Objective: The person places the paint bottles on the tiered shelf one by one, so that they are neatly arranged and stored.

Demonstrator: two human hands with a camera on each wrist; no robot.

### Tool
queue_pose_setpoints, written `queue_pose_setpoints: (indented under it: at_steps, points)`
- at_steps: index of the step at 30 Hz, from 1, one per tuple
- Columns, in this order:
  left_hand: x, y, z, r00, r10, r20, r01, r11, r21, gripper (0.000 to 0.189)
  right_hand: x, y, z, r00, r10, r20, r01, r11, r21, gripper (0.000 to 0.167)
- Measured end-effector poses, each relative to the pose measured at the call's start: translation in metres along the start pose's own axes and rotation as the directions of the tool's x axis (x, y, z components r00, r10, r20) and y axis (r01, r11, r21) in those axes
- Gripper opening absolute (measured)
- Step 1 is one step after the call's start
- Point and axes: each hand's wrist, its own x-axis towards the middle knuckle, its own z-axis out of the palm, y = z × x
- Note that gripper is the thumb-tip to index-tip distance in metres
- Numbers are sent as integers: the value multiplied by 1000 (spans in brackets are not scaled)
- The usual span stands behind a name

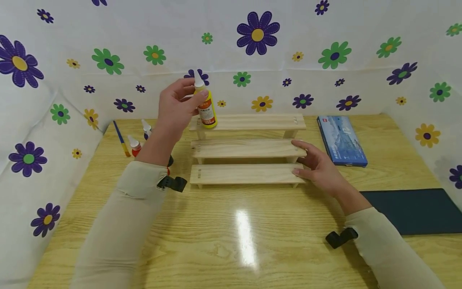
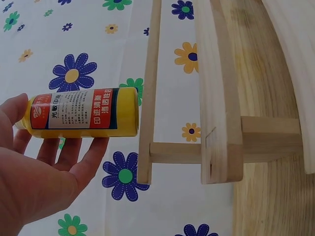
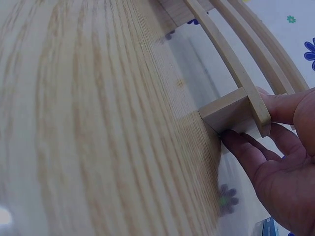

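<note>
In the head view my left hand [image 1: 177, 106] grips a yellow bottle [image 1: 207, 108] with a white pointed nozzle and a red and white label. The bottle stands upright in the fingers, its base overlapping the left end of the top step. In the left wrist view the bottle [image 2: 83, 113] lies across my fingers, close to the rack. My right hand [image 1: 321, 168] holds the right end of a three-step wooden rack [image 1: 245, 174]. In the right wrist view the thumb is on the lowest board [image 3: 229, 56] and the fingers reach under it by the leg [image 3: 229, 109].
Left of the rack stand small bottles, one with a red body [image 1: 135, 146], beside a paintbrush [image 1: 121, 138]. A blue box [image 1: 342, 140] lies to the right, and a dark mat [image 1: 415, 210] nearer. Flowered cloth [image 1: 231, 48] hangs behind the wooden table [image 1: 209, 228].
</note>
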Motion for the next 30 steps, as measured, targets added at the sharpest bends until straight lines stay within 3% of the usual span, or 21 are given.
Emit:
queue_pose_setpoints:
  at_steps: [10, 17, 23, 30]
  points:
    - [7, -5, 5, 998, 24, 60, -27, 999, 45, 40, -1, -1, 0, 1000, -8, 3, 8, 1000, -12, 76]
    - [8, -10, 5, 998, 30, 54, -33, 997, 68, 44, -1, -1, 0, 1000, -11, 14, 11, 1000, -7, 76]
    - [1, -11, 1, 995, 72, 66, -76, 995, 65, 51, -1, 1, 0, 1000, -4, 15, 4, 1000, -7, 76]
    - [-18, -6, -5, 991, 132, 24, -133, 989, 62, 62, 0, 0, 1, 1000, -8, 11, 8, 1000, -15, 76]
